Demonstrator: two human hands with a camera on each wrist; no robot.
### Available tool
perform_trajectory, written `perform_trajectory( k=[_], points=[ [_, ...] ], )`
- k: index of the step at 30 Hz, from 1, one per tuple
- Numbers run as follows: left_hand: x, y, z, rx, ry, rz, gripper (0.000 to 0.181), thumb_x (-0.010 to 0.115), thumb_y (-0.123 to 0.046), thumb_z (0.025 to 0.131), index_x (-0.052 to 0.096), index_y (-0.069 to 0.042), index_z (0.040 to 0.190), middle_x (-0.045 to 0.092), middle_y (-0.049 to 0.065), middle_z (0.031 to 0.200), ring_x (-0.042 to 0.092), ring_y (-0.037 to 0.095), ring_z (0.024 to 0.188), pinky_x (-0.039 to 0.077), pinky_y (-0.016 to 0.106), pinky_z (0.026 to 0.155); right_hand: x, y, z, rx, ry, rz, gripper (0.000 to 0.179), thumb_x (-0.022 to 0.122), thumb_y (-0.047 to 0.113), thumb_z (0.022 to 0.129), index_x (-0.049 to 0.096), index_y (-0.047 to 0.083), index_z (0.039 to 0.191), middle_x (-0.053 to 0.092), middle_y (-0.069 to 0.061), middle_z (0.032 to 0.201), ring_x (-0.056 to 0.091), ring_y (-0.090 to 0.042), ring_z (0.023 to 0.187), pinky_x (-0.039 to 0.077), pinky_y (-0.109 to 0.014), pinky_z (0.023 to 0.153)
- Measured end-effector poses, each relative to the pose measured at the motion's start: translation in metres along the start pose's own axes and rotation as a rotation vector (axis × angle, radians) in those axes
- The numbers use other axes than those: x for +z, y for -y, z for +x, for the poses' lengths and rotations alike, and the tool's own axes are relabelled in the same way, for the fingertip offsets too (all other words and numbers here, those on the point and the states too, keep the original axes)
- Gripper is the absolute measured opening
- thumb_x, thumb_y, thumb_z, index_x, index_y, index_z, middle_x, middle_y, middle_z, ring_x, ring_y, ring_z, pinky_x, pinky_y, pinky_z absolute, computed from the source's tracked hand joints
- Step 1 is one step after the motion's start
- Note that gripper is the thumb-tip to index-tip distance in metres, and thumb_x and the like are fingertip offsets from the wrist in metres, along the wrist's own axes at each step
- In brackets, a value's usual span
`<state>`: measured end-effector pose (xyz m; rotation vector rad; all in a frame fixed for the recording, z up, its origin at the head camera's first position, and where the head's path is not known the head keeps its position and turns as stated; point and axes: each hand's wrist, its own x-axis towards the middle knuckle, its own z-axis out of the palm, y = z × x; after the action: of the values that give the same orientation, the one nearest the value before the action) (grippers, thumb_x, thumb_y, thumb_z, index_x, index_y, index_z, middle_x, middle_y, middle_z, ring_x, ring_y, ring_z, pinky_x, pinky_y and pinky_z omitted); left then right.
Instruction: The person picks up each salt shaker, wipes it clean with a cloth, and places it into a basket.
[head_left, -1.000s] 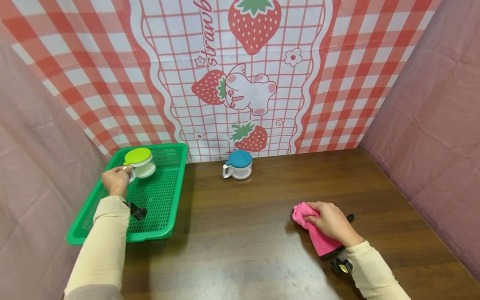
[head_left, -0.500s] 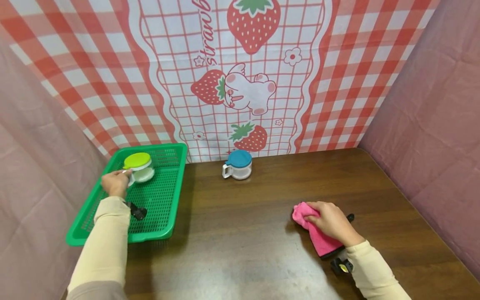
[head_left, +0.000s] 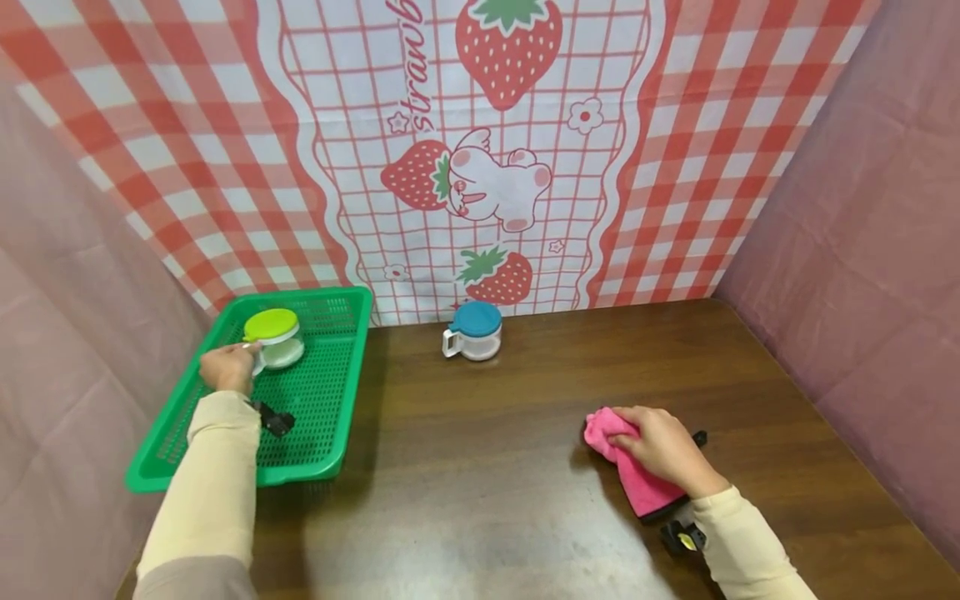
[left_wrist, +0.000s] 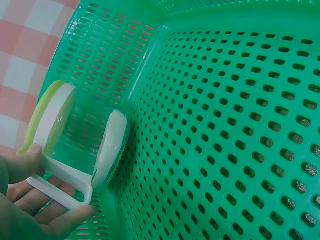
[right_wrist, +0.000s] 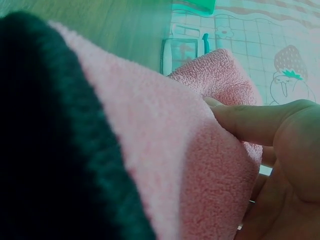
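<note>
My left hand (head_left: 228, 367) grips the white handle (left_wrist: 67, 182) of a clear jar with a lime-green lid (head_left: 272, 324). The jar stands inside the green basket (head_left: 351, 392), near its back left corner. In the left wrist view its white base (left_wrist: 111, 145) is right at the basket's perforated floor. On the right, my right hand (head_left: 666, 446) holds a bunched pink cloth (head_left: 637, 479) with dark edging, thumb on top, low over the table. The cloth fills much of the right wrist view, where the thumb (right_wrist: 250, 120) presses into it.
A similar jar with a blue lid (head_left: 477, 320) stands at the back of the brown table (head_left: 450, 467), its handle toward the left. Behind it hangs a strawberry-print cloth backdrop (head_left: 502, 167). Pink fabric (head_left: 862, 250) closes off both sides.
The lime-lidded jar has come down slightly inside the basket, toward me, with my left hand still on its handle. My right hand and the pink cloth have stayed in place.
</note>
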<state>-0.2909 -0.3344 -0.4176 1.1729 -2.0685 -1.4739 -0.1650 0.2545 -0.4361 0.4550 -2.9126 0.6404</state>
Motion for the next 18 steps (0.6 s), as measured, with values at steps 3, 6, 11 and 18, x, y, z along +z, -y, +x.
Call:
perform_trajectory(
  k=[3,6,11,18],
  points=[
    [-0.0024,0.0007,0.0006,-0.014,0.013,-0.036,0.043,0.073,-0.019,0.084,0.066,-0.003,0.123,0.053,-0.014,0.066,0.056,0.007,0.075,0.05,0.019,0.076,-0.0001,0.0003,0.0004,0.003,0.009,-0.001,0.031,0.076,0.009,0.08,0.071,-0.001,0.109,0.073,-0.016,0.099,0.068,-0.025,0.083,0.052,-0.041,0.07],
    [-0.0048,0.0005,0.0009,-0.029,0.035,-0.045,0.041,0.073,-0.019,0.084,0.067,-0.004,0.122,0.044,-0.018,0.059,0.046,0.0,0.055,0.042,0.015,0.054,-0.0007,0.0004,0.0005,0.005,0.012,0.001,0.031,0.077,0.009,0.08,0.071,0.0,0.109,0.073,-0.015,0.098,0.066,-0.023,0.08,0.051,-0.039,0.068],
    [-0.0074,0.0016,0.0003,-0.048,0.041,0.009,0.044,0.074,-0.022,0.084,0.066,-0.005,0.124,0.05,-0.014,0.068,0.052,0.006,0.073,0.048,0.018,0.073,-0.0012,0.0002,0.0009,0.005,0.016,0.001,0.031,0.076,0.009,0.08,0.071,0.0,0.11,0.073,-0.016,0.099,0.067,-0.024,0.082,0.052,-0.04,0.069],
    [-0.0095,0.0036,0.001,-0.051,0.068,0.088,0.049,0.072,-0.024,0.085,0.062,-0.003,0.128,0.065,0.005,0.098,0.054,0.021,0.109,0.046,0.028,0.096,-0.0002,-0.0005,0.0004,0.002,0.021,0.002,0.032,0.076,0.008,0.08,0.071,-0.001,0.11,0.073,-0.018,0.101,0.068,-0.027,0.084,0.052,-0.042,0.07]
  ],
)
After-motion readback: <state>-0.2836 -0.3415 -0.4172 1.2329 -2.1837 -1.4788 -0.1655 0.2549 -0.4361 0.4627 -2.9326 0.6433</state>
